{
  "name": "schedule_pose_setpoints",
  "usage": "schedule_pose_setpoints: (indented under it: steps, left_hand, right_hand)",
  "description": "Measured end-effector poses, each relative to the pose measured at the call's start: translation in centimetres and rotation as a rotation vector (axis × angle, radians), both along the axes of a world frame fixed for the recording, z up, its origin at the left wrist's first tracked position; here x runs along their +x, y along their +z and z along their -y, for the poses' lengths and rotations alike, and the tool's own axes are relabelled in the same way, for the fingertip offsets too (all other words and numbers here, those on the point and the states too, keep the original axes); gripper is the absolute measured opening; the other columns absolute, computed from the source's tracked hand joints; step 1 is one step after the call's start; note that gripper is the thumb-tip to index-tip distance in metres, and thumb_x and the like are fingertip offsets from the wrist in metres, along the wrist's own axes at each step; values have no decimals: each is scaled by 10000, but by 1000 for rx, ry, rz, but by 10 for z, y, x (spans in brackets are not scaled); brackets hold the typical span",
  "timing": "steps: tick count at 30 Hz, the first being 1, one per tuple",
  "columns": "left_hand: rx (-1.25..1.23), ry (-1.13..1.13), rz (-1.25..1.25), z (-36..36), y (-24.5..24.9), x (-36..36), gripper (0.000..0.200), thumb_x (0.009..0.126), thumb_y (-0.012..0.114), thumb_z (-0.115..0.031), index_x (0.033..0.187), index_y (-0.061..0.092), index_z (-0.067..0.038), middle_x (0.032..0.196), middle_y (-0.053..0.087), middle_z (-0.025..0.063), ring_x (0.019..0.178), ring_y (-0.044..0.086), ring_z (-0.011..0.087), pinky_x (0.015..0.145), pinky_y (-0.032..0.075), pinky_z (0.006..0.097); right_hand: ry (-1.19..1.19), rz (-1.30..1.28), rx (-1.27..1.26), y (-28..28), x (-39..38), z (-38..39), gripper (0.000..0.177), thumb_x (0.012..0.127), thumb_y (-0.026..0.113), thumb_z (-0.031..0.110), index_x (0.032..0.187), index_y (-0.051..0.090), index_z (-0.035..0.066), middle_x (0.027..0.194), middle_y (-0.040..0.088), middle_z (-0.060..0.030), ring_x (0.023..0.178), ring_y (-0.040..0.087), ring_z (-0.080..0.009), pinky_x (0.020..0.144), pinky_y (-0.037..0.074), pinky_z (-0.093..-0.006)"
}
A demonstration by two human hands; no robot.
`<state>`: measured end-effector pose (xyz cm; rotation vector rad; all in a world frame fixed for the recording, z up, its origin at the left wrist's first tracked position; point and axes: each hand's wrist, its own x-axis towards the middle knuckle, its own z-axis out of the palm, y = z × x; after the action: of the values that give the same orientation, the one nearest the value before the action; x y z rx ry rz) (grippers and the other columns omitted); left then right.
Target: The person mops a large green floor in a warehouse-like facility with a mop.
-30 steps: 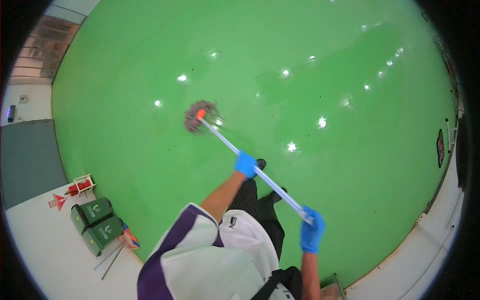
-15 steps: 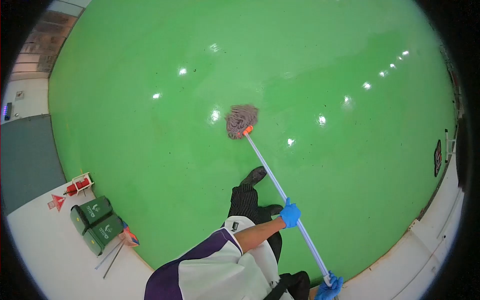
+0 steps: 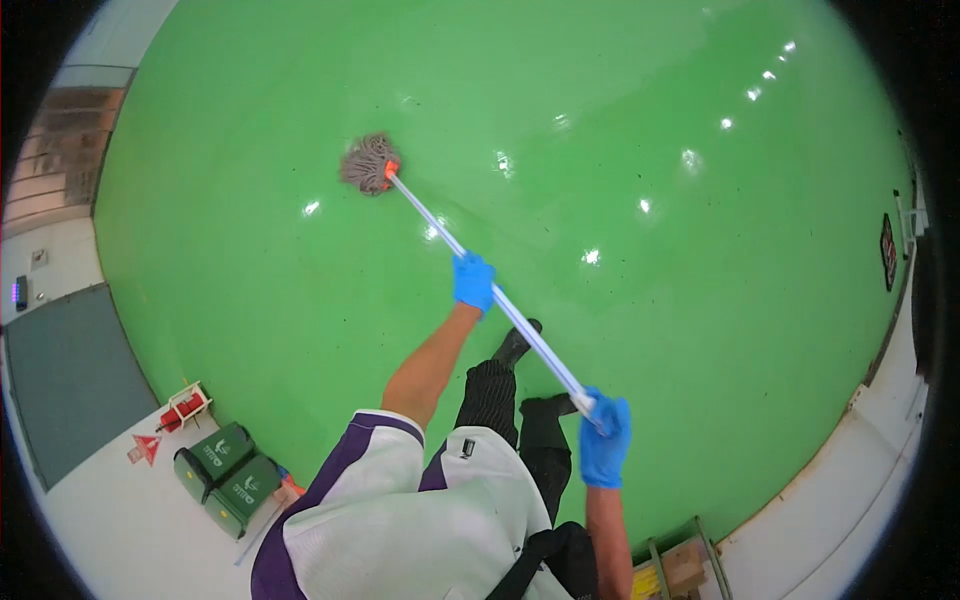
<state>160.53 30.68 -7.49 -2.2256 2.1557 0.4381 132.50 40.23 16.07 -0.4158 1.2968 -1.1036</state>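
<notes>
My left hand (image 3: 473,283), in a blue glove, is wrapped round the middle of the mop's pale handle (image 3: 533,340). Also gloved in blue, my right hand (image 3: 606,437) grips the handle's top end close to my body. The handle slants away to the upper left, where an orange clamp (image 3: 391,170) joins it to the grey-brown mop head (image 3: 367,166). Its strands lie spread on the shiny green floor (image 3: 270,290).
Two green bins (image 3: 233,475) stand by the wall at the lower left, beside a red fire extinguisher (image 3: 182,411). A rack with a cardboard box (image 3: 684,567) is at the bottom right. A dark sign (image 3: 888,252) is at the far right.
The mop head has moved forward and to the left over the floor. Both my hands have moved forward and leftward with the handle. The rack has come into view.
</notes>
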Motion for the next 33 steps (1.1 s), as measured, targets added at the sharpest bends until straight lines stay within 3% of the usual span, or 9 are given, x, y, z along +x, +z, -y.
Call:
schedule_pose_setpoints:
  steps: [4,8,10,11,15,17,22,25,33]
  left_hand:
    - [-62,-143,-453,-42,22,-152,298,686,624,-342,612,537,-67,703,513,143,728,489,349,801,372,478]
    - [347,-461,-583,-72,114,-259,251,705,567,-276,643,615,-37,651,550,172,748,523,378,999,253,531]
    - [356,-507,-609,-73,108,-252,229,709,557,-266,668,632,-54,652,558,176,745,526,375,999,255,528]
    - [355,-548,-626,-70,99,-249,213,714,547,-256,692,650,-70,654,565,181,742,530,371,1000,256,525]
    - [148,-423,-587,-28,36,-184,120,652,559,-204,642,651,-127,632,577,139,684,571,341,964,277,567]
    - [147,-417,-7,4,1,-140,122,678,541,-198,674,647,-138,706,599,117,735,580,306,918,323,568]
    - [-75,-279,82,57,0,-102,144,740,540,-187,743,665,-117,808,593,127,900,542,317,932,293,577]
    - [10,-371,-44,54,26,-152,186,709,582,-286,722,665,-121,782,598,128,897,543,313,933,292,572]
    - [333,-815,-516,-78,139,-388,268,675,581,-360,659,661,-104,679,613,158,714,599,342,931,319,544]
  right_hand:
    - [-153,-115,138,90,-119,-39,220,882,436,192,955,573,37,974,603,-188,977,554,-295,925,376,-433]
    - [-251,-72,-30,171,-188,-82,358,893,440,221,569,502,82,614,534,-70,795,560,-245,964,338,-509]
    - [-341,84,-131,188,-149,-69,184,846,426,126,785,584,54,760,601,-64,701,505,-223,852,416,-371]
    - [-416,-47,-85,176,-151,-74,386,879,452,201,504,423,113,554,467,-33,755,548,-232,957,346,-512]
    - [-221,-30,-142,92,-149,-72,190,861,440,164,765,526,25,920,600,-156,956,544,-297,970,332,-468]
    - [-336,-79,111,66,-85,-30,214,856,465,173,702,512,32,877,583,-148,968,534,-288,960,328,-397]
    - [-356,349,-111,35,-45,10,271,881,455,190,650,489,51,796,560,-106,886,542,-277,942,334,-392]
    - [-344,227,-154,48,-100,-19,311,897,442,184,605,447,78,674,494,-58,788,534,-241,937,343,-410]
    - [-645,-323,-76,258,-221,-103,370,908,436,188,572,299,113,540,283,-3,600,408,-176,908,381,-452]
